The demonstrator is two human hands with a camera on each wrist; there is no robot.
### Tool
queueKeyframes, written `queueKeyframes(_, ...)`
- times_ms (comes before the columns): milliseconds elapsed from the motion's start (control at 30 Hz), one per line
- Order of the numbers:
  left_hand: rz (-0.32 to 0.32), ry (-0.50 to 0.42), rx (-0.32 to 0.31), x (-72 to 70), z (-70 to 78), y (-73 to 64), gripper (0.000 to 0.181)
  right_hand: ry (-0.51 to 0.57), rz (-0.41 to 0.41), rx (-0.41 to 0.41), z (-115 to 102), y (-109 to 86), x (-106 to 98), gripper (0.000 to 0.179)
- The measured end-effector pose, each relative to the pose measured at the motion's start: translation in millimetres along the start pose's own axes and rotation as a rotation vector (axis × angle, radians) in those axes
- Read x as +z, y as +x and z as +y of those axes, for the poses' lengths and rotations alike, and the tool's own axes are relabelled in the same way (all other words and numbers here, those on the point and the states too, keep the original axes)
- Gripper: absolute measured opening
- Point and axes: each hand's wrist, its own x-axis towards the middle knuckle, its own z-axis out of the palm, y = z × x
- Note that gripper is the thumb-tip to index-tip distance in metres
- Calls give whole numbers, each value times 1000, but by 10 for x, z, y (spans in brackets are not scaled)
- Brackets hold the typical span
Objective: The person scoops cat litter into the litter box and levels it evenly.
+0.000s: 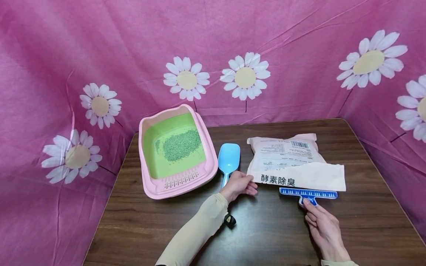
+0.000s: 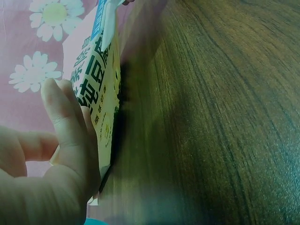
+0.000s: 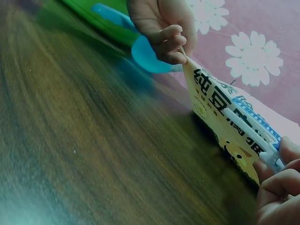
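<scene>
A pale pink bag with printed text lies on the table, its near end folded over into a flap. My left hand pinches the flap's left corner between thumb and fingers; the right wrist view shows this corner lifted off the table. My right hand grips the handle of a blue-and-white sealing clip right by the flap's near edge. In the right wrist view, the clip's white bar and blue bar stand apart near that edge. Whether the edge lies between them I cannot tell.
Left of the bag is a light blue scoop, its handle partly behind my left hand. Farther left stands a pink-rimmed litter box with green granules. A pink flowered cloth hangs behind the brown wooden table.
</scene>
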Motion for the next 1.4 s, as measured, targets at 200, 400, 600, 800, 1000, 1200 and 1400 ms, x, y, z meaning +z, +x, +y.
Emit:
queueKeyframes(200,-9,-17,27,2,-15,7,18,26,-18,-40,21,31,39,26)
queueKeyframes(400,-4,-15,25,2,-19,7,19,2,47,-27,22,60,103,22)
queueKeyframes(600,0,-13,33,1,-28,1,18,11,78,-25,24,34,164,23)
queueKeyframes(800,-3,-17,41,-2,-33,-10,18,6,148,-20,31,41,250,22)
queueKeyframes(1000,-12,-26,36,-3,-13,-12,17,-16,180,-12,41,69,321,22)
queueKeyframes(1200,-17,-14,35,-13,3,-16,17,-5,205,2,22,96,379,22)
queueKeyframes(1400,-23,-9,31,-21,1,-17,17,-20,263,35,-10,121,423,19)
